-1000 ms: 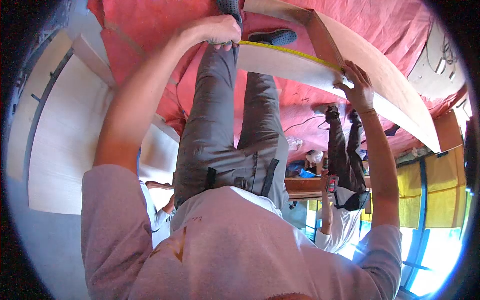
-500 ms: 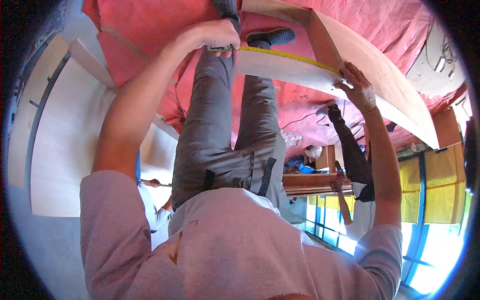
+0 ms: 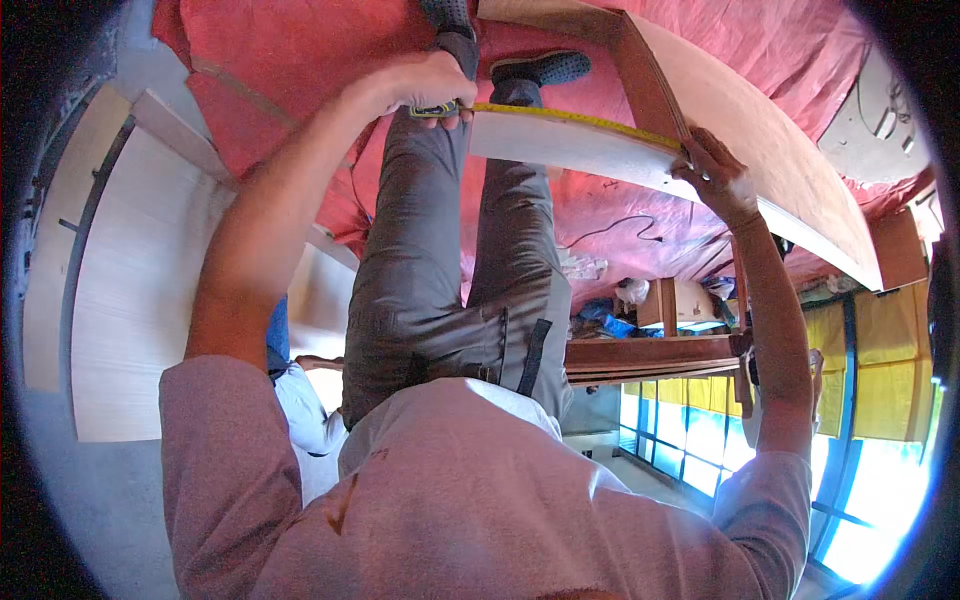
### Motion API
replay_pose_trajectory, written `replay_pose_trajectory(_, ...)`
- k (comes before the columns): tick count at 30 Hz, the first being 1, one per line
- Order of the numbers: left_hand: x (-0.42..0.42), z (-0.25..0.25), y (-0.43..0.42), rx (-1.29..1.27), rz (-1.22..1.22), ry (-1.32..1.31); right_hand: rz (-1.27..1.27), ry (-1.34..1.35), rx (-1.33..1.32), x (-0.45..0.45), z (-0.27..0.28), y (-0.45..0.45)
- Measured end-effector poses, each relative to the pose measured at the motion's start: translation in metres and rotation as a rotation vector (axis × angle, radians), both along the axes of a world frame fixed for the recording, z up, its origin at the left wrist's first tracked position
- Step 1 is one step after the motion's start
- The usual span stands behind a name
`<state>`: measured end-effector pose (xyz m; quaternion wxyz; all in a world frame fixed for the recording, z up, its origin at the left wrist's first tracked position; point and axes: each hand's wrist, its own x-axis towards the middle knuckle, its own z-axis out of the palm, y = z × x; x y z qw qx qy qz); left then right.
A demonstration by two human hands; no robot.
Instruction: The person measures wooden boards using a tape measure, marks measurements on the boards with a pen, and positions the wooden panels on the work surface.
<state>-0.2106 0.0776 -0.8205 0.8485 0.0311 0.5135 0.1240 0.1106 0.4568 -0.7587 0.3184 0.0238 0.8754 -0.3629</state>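
My left hand [image 3: 440, 82] is closed around the yellow-and-black case of a tape measure [image 3: 434, 109], above my left knee. From the case, the yellow blade [image 3: 580, 120] runs right along the edge of a pale board [image 3: 560, 144]. My right hand [image 3: 720, 182] grips the blade's far end where it meets an upright wooden panel [image 3: 650, 85], its thumb below and its fingers above. Part of this grip is hidden by the hand. The pale board joins a larger curved-looking wooden panel [image 3: 770, 130] on the right.
Red sheeting [image 3: 250, 110] covers the floor under my shoes [image 3: 540, 70]. Large pale panels [image 3: 150, 290] stand at left, with a person's sleeve [image 3: 305, 405] nearby. Stacked boards [image 3: 650, 355] lie behind me. Another person, partly hidden by my right arm, is near the windows.
My left hand and the tape case have moved slightly down and left in view; the blade stays stretched to my right hand. The person at right has shifted behind my right arm.
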Motion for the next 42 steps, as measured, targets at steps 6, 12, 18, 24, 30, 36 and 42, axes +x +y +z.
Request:
replay_pose_trajectory(6, -0.001, 0.004, 0.005, -0.053, 0.006, -0.004, 0.010, -0.021, 0.051, 0.006, -0.001, 0.003)
replay_pose_trajectory(12, -0.003, 0.007, 0.010, -0.066, 0.028, -0.052, 0.005, 0.058, 0.018, 0.004, -0.001, 0.003)
replay_pose_trajectory(18, 0.004, 0.004, 0.008, -0.068, 0.048, -0.037, 0.020, 0.040, 0.033, 0.006, 0.000, 0.003)
replay_pose_trajectory(24, 0.003, 0.004, 0.011, -0.080, -0.001, -0.023, -0.006, 0.059, 0.046, 0.010, -0.001, 0.002)
replay_pose_trajectory(30, 0.005, 0.005, 0.008, -0.090, 0.068, -0.022, -0.013, 0.054, 0.051, 0.009, 0.000, 0.001)
replay_pose_trajectory(36, 0.004, 0.005, 0.009, -0.108, 0.062, -0.038, -0.003, 0.055, 0.052, 0.010, 0.000, 0.001)
replay_pose_trajectory(42, 0.008, 0.002, 0.007, -0.097, 0.063, -0.003, 0.008, 0.084, 0.076, 0.011, -0.002, 0.001)
